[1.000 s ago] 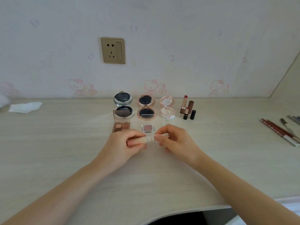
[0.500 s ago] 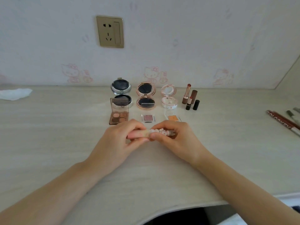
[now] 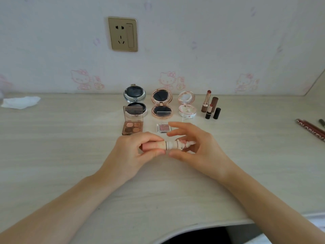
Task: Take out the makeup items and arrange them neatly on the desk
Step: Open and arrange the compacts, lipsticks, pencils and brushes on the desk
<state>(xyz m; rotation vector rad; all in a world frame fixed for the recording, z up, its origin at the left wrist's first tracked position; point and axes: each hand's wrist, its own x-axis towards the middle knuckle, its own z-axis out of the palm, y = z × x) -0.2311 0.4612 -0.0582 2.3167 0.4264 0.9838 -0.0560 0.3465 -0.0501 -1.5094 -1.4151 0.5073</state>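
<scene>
Over the desk's middle [image 3: 52,155], my left hand [image 3: 133,152] grips the base of a cream lipstick tube [image 3: 171,145] held sideways. My right hand [image 3: 202,148] is at the tube's ornate cap end. Its index finger is lifted straight off, its thumb is just below the tube, and the cap touches the other fingers. Behind them lie a brown eyeshadow palette [image 3: 132,128] and a small pink single eyeshadow [image 3: 163,128]. Further back, three compacts stand open: silver [image 3: 134,101], rose-gold [image 3: 161,104] and pink [image 3: 186,104]. Two uncapped lipsticks [image 3: 205,101] stand beside their caps [image 3: 217,113].
Red-brown pencils [image 3: 311,128] lie at the desk's right edge, and a crumpled white tissue [image 3: 21,102] lies far left. A gold wall socket [image 3: 123,34] sits above the row of makeup. The desk's front edge curves inward below my arms.
My right hand has loosened from the cap: its index finger has lifted and its fingers have spread. My left hand still holds the tube at the same spot.
</scene>
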